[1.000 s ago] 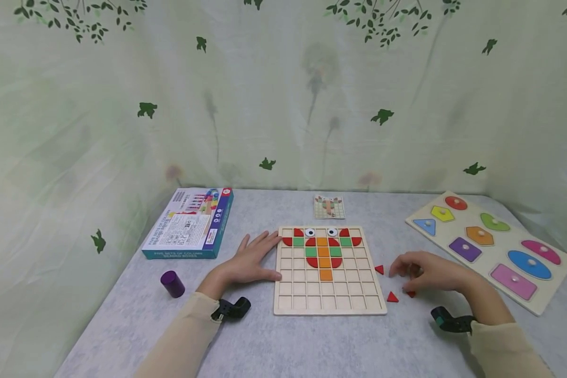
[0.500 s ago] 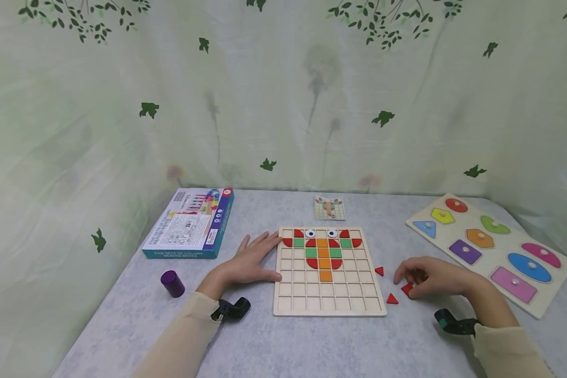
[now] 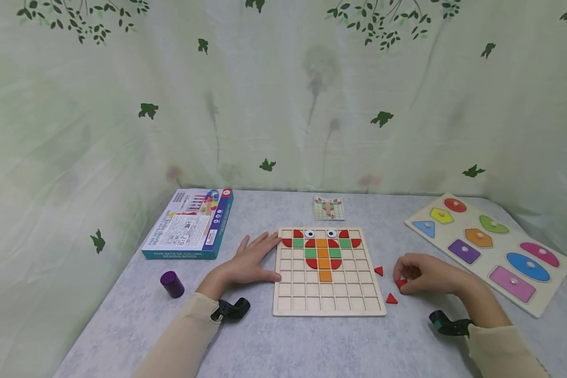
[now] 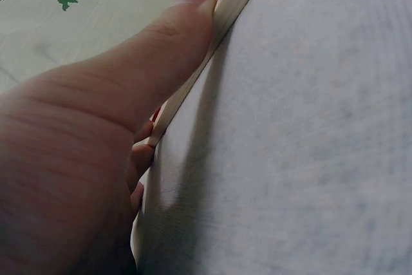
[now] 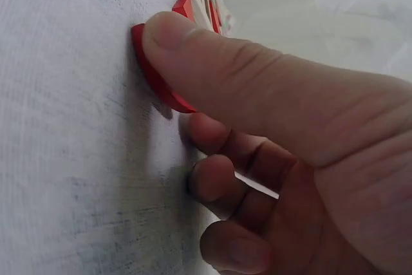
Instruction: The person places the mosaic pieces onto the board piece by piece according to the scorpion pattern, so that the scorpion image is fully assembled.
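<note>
My left hand [image 3: 247, 263] lies spread at the left edge of a wooden grid board [image 3: 300, 303], thumb and fingertips touching the rim. Red, green and orange pieces and two eye pieces form a figure in its upper squares. Right of the board, my right hand [image 3: 427, 274] pinches a curved-edge red piece [image 5: 154, 76] between thumb and forefinger, close over the table. The thumb hides part of this piece. Two red triangular pieces lie between board and hand: one red triangle [image 3: 379, 271] near the board's edge, the other red triangle [image 3: 392, 298] nearer me.
A small picture card [image 3: 328, 208] lies behind the board. To the left are a flat box [image 3: 181, 231] and a purple cylinder [image 3: 172, 284]. A knobbed shape puzzle board [image 3: 493, 247] lies at the right, beyond my right hand.
My right hand shifts slightly right, then back left, and the red piece in its fingers comes along, turning. My left hand stays at the board's edge.
</note>
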Action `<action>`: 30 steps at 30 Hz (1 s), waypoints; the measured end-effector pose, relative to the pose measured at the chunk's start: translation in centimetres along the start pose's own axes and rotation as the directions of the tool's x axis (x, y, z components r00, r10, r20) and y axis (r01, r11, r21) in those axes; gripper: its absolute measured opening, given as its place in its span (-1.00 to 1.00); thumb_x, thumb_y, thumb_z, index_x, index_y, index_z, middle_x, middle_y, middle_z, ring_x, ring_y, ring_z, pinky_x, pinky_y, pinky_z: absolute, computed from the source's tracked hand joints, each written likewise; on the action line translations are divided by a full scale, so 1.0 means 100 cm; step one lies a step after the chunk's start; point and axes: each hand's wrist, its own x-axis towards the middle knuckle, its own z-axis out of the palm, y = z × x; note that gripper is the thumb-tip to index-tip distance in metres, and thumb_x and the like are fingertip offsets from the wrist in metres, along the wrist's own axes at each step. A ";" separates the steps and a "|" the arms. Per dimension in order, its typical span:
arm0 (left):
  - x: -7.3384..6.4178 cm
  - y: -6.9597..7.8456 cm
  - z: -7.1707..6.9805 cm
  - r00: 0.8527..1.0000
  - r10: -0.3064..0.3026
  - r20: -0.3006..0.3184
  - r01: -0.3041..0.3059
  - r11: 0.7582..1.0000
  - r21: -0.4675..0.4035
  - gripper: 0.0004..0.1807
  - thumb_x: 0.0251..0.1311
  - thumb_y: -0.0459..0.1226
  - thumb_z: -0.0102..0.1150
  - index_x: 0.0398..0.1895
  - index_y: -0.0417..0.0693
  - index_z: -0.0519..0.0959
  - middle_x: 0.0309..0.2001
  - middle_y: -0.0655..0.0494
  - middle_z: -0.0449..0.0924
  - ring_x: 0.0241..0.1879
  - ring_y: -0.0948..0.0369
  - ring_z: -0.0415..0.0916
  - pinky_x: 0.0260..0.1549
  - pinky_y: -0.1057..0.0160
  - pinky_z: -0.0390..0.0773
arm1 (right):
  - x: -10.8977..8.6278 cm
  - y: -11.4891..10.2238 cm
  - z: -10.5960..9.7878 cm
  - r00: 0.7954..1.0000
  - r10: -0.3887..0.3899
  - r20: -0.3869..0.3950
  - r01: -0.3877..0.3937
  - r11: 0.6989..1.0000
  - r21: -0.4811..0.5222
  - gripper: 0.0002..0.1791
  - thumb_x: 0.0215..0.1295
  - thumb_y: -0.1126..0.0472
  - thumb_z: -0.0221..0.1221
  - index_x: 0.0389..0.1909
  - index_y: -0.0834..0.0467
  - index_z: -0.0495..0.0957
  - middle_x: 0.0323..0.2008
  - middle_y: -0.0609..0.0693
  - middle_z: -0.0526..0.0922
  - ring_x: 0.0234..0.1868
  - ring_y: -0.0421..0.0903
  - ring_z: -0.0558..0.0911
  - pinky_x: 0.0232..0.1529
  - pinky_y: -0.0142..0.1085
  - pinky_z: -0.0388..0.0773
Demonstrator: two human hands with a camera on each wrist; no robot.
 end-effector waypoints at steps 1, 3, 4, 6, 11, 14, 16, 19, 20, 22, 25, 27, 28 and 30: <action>0.000 0.000 0.000 1.000 0.000 0.001 0.000 1.000 0.001 0.10 0.07 0.24 0.33 0.61 0.12 0.04 0.64 0.17 -0.11 0.64 0.04 -0.33 0.51 -0.25 -0.52 | 0.001 0.000 0.000 1.000 0.002 -0.008 -0.002 1.000 0.000 -0.74 0.13 0.04 0.44 -0.27 -0.01 0.58 -0.40 -0.04 0.49 -0.29 -0.12 0.48 -0.38 -0.39 0.43; 0.000 0.000 0.000 1.000 0.000 0.000 0.000 1.000 0.001 0.10 0.07 0.24 0.33 0.61 0.12 0.04 0.64 0.17 -0.11 0.64 0.04 -0.33 0.51 -0.25 -0.52 | 0.002 -0.001 0.001 1.000 0.005 -0.029 -0.005 1.000 -0.005 -0.72 0.11 0.03 0.45 -0.28 0.00 0.56 -0.39 -0.05 0.51 -0.27 -0.11 0.49 -0.36 -0.39 0.45; 0.000 0.000 0.000 1.000 -0.001 0.000 0.001 1.000 0.001 0.10 0.07 0.24 0.33 0.61 0.11 0.04 0.64 0.16 -0.10 0.64 0.04 -0.33 0.51 -0.25 -0.52 | 0.002 -0.002 0.002 0.999 0.004 -0.041 -0.004 1.000 -0.009 -0.71 0.11 0.03 0.45 -0.28 0.01 0.55 -0.39 -0.05 0.52 -0.26 -0.11 0.49 -0.36 -0.39 0.46; 0.000 0.001 0.000 1.000 -0.001 0.001 0.001 1.000 0.001 0.10 0.08 0.24 0.33 0.61 0.11 0.04 0.64 0.16 -0.10 0.64 0.04 -0.33 0.51 -0.25 -0.52 | 0.004 -0.003 0.003 0.998 0.004 -0.061 -0.005 1.000 -0.014 -0.70 0.11 0.02 0.45 -0.29 0.01 0.54 -0.39 -0.06 0.53 -0.26 -0.10 0.50 -0.35 -0.40 0.48; -0.001 0.002 -0.001 1.000 -0.003 0.000 0.003 1.000 0.002 0.10 0.08 0.23 0.33 0.61 0.10 0.04 0.64 0.16 -0.10 0.64 0.03 -0.33 0.51 -0.25 -0.51 | 0.007 -0.006 0.005 0.996 0.004 -0.094 -0.004 1.000 -0.005 -0.76 0.20 0.07 0.39 -0.22 -0.02 0.54 -0.35 -0.06 0.54 -0.23 -0.10 0.50 -0.32 -0.39 0.49; -0.001 0.002 -0.001 1.000 -0.003 0.001 0.003 1.000 -0.002 0.09 0.08 0.23 0.33 0.61 0.10 0.04 0.64 0.16 -0.10 0.64 0.03 -0.33 0.51 -0.25 -0.52 | 0.009 -0.007 0.006 0.994 -0.007 -0.107 0.007 1.000 0.004 -0.86 0.28 0.11 0.33 -0.19 -0.06 0.59 -0.31 -0.08 0.58 -0.21 -0.10 0.50 -0.29 -0.40 0.49; -0.001 0.002 -0.001 1.000 -0.002 0.002 0.002 1.000 -0.002 0.09 0.08 0.23 0.33 0.61 0.10 0.04 0.64 0.16 -0.10 0.64 0.03 -0.33 0.51 -0.25 -0.52 | 0.010 -0.009 0.007 0.992 -0.007 -0.126 0.008 1.000 0.003 -0.89 0.31 0.15 0.30 -0.19 -0.08 0.62 -0.28 -0.09 0.61 -0.21 -0.10 0.51 -0.27 -0.40 0.51; -0.001 0.002 -0.001 1.000 -0.004 0.004 0.004 1.000 -0.002 0.10 0.08 0.24 0.33 0.61 0.10 0.04 0.64 0.16 -0.10 0.64 0.03 -0.33 0.51 -0.25 -0.52 | 0.012 -0.013 0.008 0.988 -0.001 -0.157 0.003 1.000 0.017 -0.91 0.32 0.19 0.28 -0.20 -0.05 0.64 -0.25 -0.08 0.64 -0.22 -0.09 0.52 -0.29 -0.40 0.55; -0.001 0.002 -0.001 1.000 -0.006 0.004 0.006 1.000 -0.002 0.10 0.08 0.24 0.33 0.61 0.11 0.04 0.64 0.16 -0.10 0.64 0.03 -0.33 0.51 -0.25 -0.52 | 0.013 -0.015 0.009 0.986 0.006 -0.169 -0.002 1.000 0.022 -0.91 0.32 0.21 0.27 -0.20 -0.04 0.64 -0.24 -0.07 0.64 -0.23 -0.09 0.52 -0.29 -0.40 0.56; -0.001 0.002 0.000 1.000 -0.009 0.002 0.009 1.000 -0.002 0.09 0.08 0.23 0.33 0.61 0.11 0.04 0.64 0.16 -0.10 0.64 0.04 -0.33 0.51 -0.25 -0.52 | 0.014 -0.019 0.010 0.983 0.015 -0.181 -0.007 0.999 0.043 -0.88 0.33 0.25 0.25 -0.15 0.01 0.64 -0.21 -0.03 0.64 -0.24 -0.09 0.55 -0.29 -0.40 0.60; -0.001 0.002 0.000 1.000 -0.012 0.002 0.012 1.000 -0.003 0.10 0.08 0.24 0.33 0.61 0.12 0.04 0.64 0.17 -0.10 0.64 0.04 -0.33 0.51 -0.25 -0.52 | 0.017 -0.024 0.012 0.983 0.043 -0.180 -0.023 0.994 0.111 -0.81 0.33 0.30 0.22 -0.06 0.09 0.63 -0.17 0.04 0.65 -0.27 -0.09 0.60 -0.27 -0.38 0.65; 0.000 0.002 0.000 1.000 -0.011 0.004 0.011 1.000 -0.006 0.10 0.08 0.23 0.33 0.61 0.12 0.04 0.64 0.17 -0.11 0.64 0.04 -0.34 0.51 -0.25 -0.52 | 0.018 -0.027 0.013 0.983 0.061 -0.172 -0.034 0.987 0.157 -0.76 0.33 0.32 0.21 0.00 0.14 0.61 -0.14 0.07 0.65 -0.28 -0.08 0.64 -0.26 -0.36 0.68; 0.000 0.002 0.000 1.000 -0.010 0.004 0.010 1.000 -0.008 0.10 0.08 0.23 0.33 0.61 0.12 0.04 0.64 0.17 -0.11 0.64 0.04 -0.34 0.51 -0.25 -0.52 | 0.018 -0.028 0.014 0.983 0.072 -0.169 -0.041 0.983 0.180 -0.74 0.32 0.32 0.21 0.02 0.15 0.60 -0.13 0.08 0.65 -0.29 -0.08 0.65 -0.25 -0.35 0.69; 0.000 0.002 0.000 1.000 -0.008 0.003 0.008 1.000 -0.009 0.10 0.08 0.23 0.34 0.61 0.12 0.04 0.64 0.17 -0.11 0.64 0.04 -0.34 0.51 -0.25 -0.52 | 0.020 -0.031 0.015 0.983 0.080 -0.166 -0.044 0.976 0.211 -0.71 0.31 0.34 0.20 0.04 0.17 0.58 -0.14 0.10 0.66 -0.28 -0.07 0.67 -0.25 -0.33 0.71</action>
